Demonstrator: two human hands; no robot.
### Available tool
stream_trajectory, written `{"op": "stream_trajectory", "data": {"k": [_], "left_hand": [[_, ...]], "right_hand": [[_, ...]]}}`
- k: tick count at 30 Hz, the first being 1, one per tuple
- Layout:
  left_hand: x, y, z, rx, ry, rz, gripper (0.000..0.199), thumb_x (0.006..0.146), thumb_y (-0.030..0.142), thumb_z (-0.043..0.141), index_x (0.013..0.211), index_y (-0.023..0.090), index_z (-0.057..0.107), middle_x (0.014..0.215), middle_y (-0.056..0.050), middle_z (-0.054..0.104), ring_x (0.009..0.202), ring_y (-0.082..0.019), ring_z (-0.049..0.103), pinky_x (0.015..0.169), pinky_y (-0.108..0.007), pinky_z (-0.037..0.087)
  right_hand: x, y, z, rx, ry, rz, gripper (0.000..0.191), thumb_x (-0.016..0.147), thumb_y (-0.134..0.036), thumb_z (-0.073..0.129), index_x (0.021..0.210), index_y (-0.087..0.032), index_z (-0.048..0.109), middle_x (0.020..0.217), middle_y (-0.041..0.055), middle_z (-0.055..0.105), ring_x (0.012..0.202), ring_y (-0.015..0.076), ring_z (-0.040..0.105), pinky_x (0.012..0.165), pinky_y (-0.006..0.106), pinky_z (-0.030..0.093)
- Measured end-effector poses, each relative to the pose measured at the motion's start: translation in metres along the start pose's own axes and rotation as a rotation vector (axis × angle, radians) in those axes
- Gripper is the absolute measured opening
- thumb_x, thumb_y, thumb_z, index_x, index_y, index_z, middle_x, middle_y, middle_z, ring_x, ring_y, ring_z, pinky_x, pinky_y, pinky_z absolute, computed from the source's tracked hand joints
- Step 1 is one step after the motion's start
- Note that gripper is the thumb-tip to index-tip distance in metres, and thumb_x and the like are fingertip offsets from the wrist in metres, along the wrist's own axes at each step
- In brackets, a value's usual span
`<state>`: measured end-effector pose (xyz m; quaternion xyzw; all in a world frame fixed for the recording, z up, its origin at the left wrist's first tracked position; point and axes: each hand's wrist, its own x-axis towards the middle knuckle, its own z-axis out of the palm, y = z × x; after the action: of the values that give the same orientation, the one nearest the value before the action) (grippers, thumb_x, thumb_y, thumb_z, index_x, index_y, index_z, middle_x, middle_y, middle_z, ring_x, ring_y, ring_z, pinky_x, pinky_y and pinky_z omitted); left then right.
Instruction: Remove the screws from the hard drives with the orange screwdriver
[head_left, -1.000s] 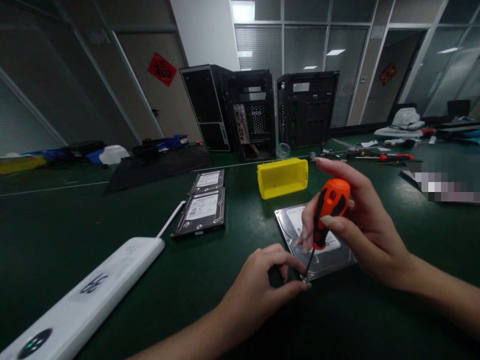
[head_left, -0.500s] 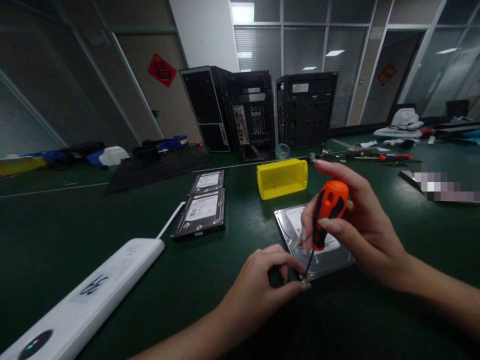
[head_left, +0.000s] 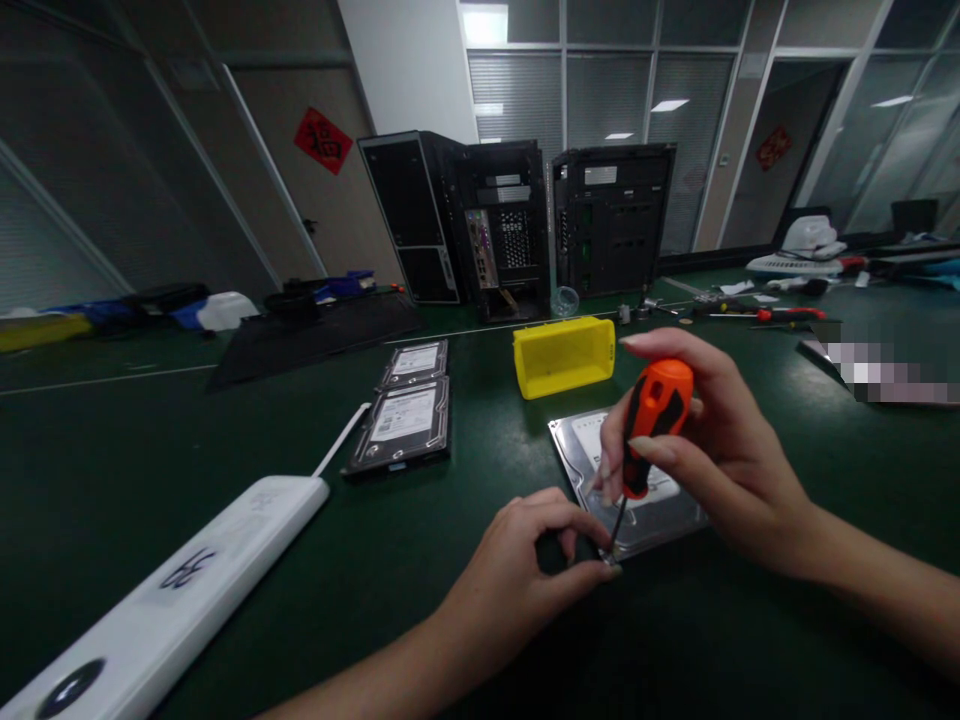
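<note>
A silver hard drive (head_left: 652, 530) with a white label lies flat on the green table in front of me, partly covered by my hands. My right hand (head_left: 720, 460) grips an orange and black screwdriver (head_left: 660, 405), its handle leaning to the right. The thin shaft points down at the drive's near left corner. At that same corner, the thumb and index finger of my left hand (head_left: 532, 560) pinch the drive's edge around the screwdriver tip. Whatever sits right under the tip is too small to make out.
Beyond the drive stands a yellow bin (head_left: 564, 358). Two more hard drives (head_left: 403, 412) lie to the left, near a white power strip (head_left: 180, 590). Black computer cases (head_left: 495, 230) stand at the back. Pliers (head_left: 787, 314) and other tools lie at the back right.
The screwdriver handle has shifted slightly left and turned a little in my right hand. My left hand stays at the drive's corner.
</note>
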<state>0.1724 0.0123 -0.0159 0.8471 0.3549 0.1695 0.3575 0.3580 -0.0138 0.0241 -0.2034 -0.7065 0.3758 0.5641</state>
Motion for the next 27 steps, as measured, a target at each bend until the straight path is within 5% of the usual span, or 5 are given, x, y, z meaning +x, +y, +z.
{"op": "stream_trajectory", "data": {"k": [14,18,27], "left_hand": [[0.0003,0.0001,-0.0007,-0.015,0.023,-0.008,0.018,0.075,0.032,0.068,0.090,0.024,0.064,0.080,0.004,0.052,0.076,-0.013,0.053,0.068,-0.024,0.037],[0.0002,0.0002,-0.0006,-0.020,0.020,-0.018,0.018,0.074,0.032,0.068,0.090,0.025,0.064,0.080,0.004,0.052,0.076,-0.013,0.053,0.068,-0.024,0.037],[-0.0002,-0.0021,0.0011,-0.007,0.028,0.006,0.019,0.075,0.034,0.067,0.091,0.024,0.064,0.083,0.002,0.053,0.077,-0.014,0.052,0.069,-0.025,0.037]], "right_hand": [[0.0074,0.0044,-0.0051,-0.019,0.118,0.035,0.043,0.076,-0.017,0.065,0.109,-0.033,0.042,0.075,-0.0027,0.059,0.059,0.0140,0.062,0.051,0.029,0.054],[0.0081,0.0044,-0.0019,-0.053,0.156,0.011,0.051,0.076,-0.017,0.065,0.116,-0.036,0.040,0.076,-0.0033,0.058,0.059,0.0135,0.062,0.052,0.029,0.055],[0.0054,-0.0027,0.0014,-0.045,0.042,0.039,0.039,0.090,-0.025,0.044,0.127,-0.034,0.038,0.081,-0.0007,0.057,0.067,0.0133,0.061,0.063,0.031,0.054]]}}
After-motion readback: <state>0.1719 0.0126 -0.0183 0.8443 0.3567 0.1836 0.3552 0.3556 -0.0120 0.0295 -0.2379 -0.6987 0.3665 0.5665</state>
